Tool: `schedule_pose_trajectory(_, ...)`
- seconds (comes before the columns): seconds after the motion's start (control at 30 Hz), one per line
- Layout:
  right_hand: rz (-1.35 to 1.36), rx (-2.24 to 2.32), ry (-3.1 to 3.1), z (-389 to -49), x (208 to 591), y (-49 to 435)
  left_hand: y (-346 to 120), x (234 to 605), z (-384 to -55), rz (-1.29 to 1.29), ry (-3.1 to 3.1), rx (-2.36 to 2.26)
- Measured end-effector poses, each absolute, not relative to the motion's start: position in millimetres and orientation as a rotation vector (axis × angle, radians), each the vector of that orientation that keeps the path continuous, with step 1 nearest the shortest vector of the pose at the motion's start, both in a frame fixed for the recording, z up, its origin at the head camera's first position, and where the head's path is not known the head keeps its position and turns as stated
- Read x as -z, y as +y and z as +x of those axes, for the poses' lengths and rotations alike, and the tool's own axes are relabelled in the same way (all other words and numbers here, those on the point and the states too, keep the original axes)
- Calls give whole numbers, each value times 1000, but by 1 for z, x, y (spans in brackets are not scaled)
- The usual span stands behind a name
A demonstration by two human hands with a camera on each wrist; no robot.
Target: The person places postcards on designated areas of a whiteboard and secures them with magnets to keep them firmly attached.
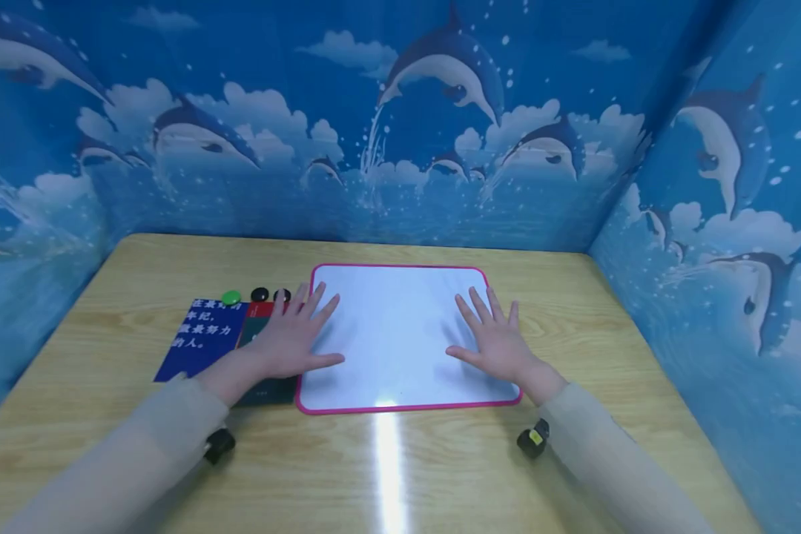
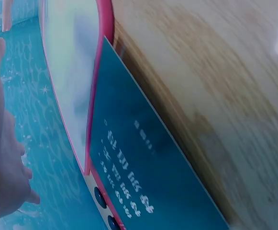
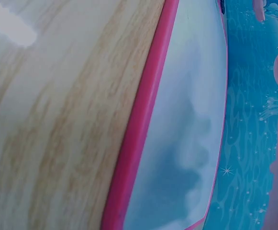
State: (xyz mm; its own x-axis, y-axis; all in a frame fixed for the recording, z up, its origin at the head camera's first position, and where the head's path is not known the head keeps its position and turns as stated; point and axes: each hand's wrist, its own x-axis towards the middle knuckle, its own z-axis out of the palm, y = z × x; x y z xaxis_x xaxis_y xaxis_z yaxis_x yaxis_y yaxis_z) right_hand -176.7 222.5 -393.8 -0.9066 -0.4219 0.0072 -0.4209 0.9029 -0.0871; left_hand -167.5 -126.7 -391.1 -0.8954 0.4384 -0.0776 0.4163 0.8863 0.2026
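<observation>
A whiteboard (image 1: pixel 387 334) with a pink rim lies flat on the wooden table. Over its left edge, my left hand (image 1: pixel 294 334) is held with fingers spread and nothing in it. My right hand (image 1: pixel 500 341), likewise spread and holding nothing, hovers above the board's right side and casts a shadow on it. Left of the board lies a dark blue and green booklet (image 1: pixel 203 334) with white characters, partly hidden by my left hand and forearm. In the right wrist view the pink rim (image 3: pixel 141 115) runs beneath the hand.
Behind the booklet sit a green round piece (image 1: pixel 231 297) and two black round pieces, one a black disc (image 1: pixel 259 294). A dolphin-printed curtain (image 1: pixel 347 200) borders the table (image 1: pixel 294 475) at the back and sides. A black wrist device (image 1: pixel 532 439) hangs under the right sleeve.
</observation>
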Motion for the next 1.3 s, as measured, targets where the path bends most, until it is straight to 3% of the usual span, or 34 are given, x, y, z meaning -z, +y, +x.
schedule_pose_trajectory(1.0,-645,132,3050,-174,397,226,-225,415,-168,313,2917,-264)
schedule_pose_trajectory(1.3,-638,140,3054,-173,399,228,-234,419,-169,349,2924,-202)
